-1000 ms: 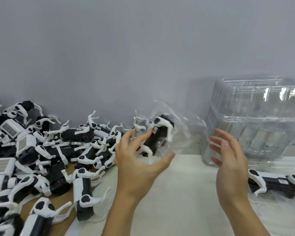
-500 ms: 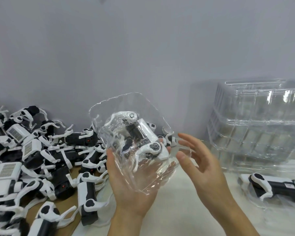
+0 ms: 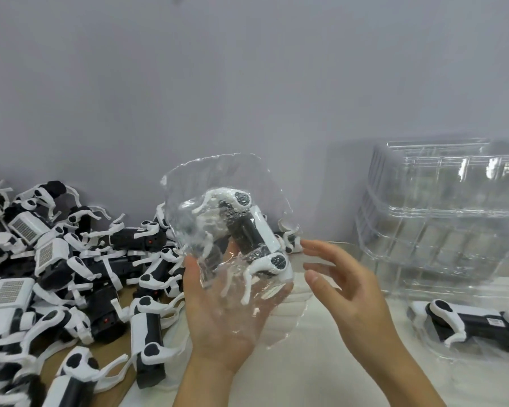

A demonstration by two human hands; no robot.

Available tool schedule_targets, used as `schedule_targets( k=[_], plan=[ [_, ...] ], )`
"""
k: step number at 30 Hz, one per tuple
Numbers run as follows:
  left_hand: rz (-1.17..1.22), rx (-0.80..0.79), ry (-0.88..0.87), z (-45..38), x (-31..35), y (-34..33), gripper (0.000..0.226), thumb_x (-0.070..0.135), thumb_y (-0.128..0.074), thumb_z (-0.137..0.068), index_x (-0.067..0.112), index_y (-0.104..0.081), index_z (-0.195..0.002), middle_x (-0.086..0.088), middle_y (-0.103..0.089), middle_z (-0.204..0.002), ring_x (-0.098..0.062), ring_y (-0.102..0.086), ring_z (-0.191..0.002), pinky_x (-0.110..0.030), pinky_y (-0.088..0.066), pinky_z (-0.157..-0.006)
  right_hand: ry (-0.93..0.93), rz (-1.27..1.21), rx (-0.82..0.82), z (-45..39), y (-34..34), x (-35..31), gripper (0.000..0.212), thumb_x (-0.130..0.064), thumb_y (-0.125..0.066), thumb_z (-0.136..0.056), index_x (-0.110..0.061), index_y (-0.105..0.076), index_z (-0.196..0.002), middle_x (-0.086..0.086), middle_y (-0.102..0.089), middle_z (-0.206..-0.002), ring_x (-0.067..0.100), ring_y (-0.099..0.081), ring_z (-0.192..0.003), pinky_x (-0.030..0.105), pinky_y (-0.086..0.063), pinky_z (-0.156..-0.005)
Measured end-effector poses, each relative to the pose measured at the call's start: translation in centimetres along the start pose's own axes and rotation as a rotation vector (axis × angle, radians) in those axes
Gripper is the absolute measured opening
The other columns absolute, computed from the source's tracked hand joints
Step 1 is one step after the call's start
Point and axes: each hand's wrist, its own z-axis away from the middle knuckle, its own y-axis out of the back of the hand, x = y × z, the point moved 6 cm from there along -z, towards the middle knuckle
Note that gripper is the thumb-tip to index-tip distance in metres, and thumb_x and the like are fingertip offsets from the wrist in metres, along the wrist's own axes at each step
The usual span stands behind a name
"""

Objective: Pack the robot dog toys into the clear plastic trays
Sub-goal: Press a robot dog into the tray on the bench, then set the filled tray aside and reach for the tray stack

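Note:
My left hand (image 3: 218, 327) is raised palm-up at the centre, holding a clear plastic tray (image 3: 218, 177) tilted toward me. A black-and-white robot dog toy (image 3: 253, 230) lies in that tray, its white legs pointing down over my palm. Just right of the tray hovers my right hand (image 3: 350, 295), fingers spread and holding nothing; I cannot tell whether they touch the tray. A second robot dog (image 3: 476, 321) lies in another clear tray (image 3: 423, 342) on the table at the right.
A big pile of loose robot dogs (image 3: 56, 259) covers the left side on brown cardboard (image 3: 56, 365). A tall stack of clear trays (image 3: 438, 215) stands at the back right against the grey wall. Below my hands is the white table top (image 3: 306, 362).
My left hand turned palm-up and lifted the dog, now lying in a clear tray, toward me. My right hand moved left, close to the tray's right side.

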Motion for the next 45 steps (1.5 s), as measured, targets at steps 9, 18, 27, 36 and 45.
schedule_targets(
  k=[9, 18, 27, 36, 45],
  plan=[
    [-1.298, -0.408, -0.309, 0.3, 2.5, -2.5, 0.066, 0.067, -0.072, -0.061, 0.042, -0.067, -0.122, 0.017, -0.061, -0.131, -0.002, -0.055, -0.122, -0.041, -0.042, -0.105, 0.078, 0.105, 0.420, -0.7, 5.8, -1.7, 0.037, -0.002, -0.055, -0.096, -0.036, -0.065, -0.107, -0.016, -0.067, -0.113, 0.000, -0.062, -0.099, 0.007, -0.047, -0.074],
    [-1.994, -0.536, -0.213, 1.4, -3.4, -3.7, 0.104, 0.090, -0.065, -0.035, 0.058, -0.046, -0.132, 0.031, -0.018, -0.141, 0.026, 0.017, -0.123, -0.042, 0.009, -0.120, 0.113, 0.128, 0.509, -0.4, 6.4, -2.6, 0.039, 0.001, -0.052, -0.095, -0.034, -0.064, -0.106, -0.007, -0.065, -0.115, 0.002, -0.061, -0.100, 0.005, -0.044, -0.075],
    [-1.894, 0.153, -0.102, -0.5, 1.8, -1.1, 0.057, 0.056, -0.061, -0.087, 0.025, -0.048, -0.132, 0.000, -0.055, -0.126, -0.018, -0.057, -0.112, -0.029, -0.044, -0.086, 0.095, 0.117, 0.496, -0.4, 6.1, -2.2, 0.044, 0.004, -0.052, -0.093, -0.037, -0.065, -0.099, -0.008, -0.066, -0.110, 0.001, -0.062, -0.094, 0.006, -0.045, -0.073],
    [-1.648, 0.286, -0.081, -0.3, 3.0, 0.3, 0.029, 0.036, -0.075, -0.082, 0.014, -0.060, -0.094, -0.009, -0.067, -0.091, -0.026, -0.072, -0.065, -0.043, -0.060, -0.075, 0.074, 0.101, 0.485, -0.4, 6.1, -1.8, 0.044, 0.004, -0.052, -0.093, -0.037, -0.066, -0.099, -0.011, -0.065, -0.107, 0.003, -0.062, -0.093, 0.008, -0.046, -0.072],
    [-1.506, 0.028, -0.076, -0.4, -0.7, -1.9, 0.018, 0.035, -0.073, -0.084, 0.017, -0.068, -0.084, -0.001, -0.072, -0.076, -0.025, -0.072, -0.072, -0.045, -0.061, -0.073, 0.058, 0.096, 0.477, -0.4, 5.7, -2.0, 0.044, 0.003, -0.052, -0.093, -0.038, -0.066, -0.100, -0.014, -0.064, -0.106, 0.007, -0.063, -0.094, 0.014, -0.048, -0.072]
  ],
)
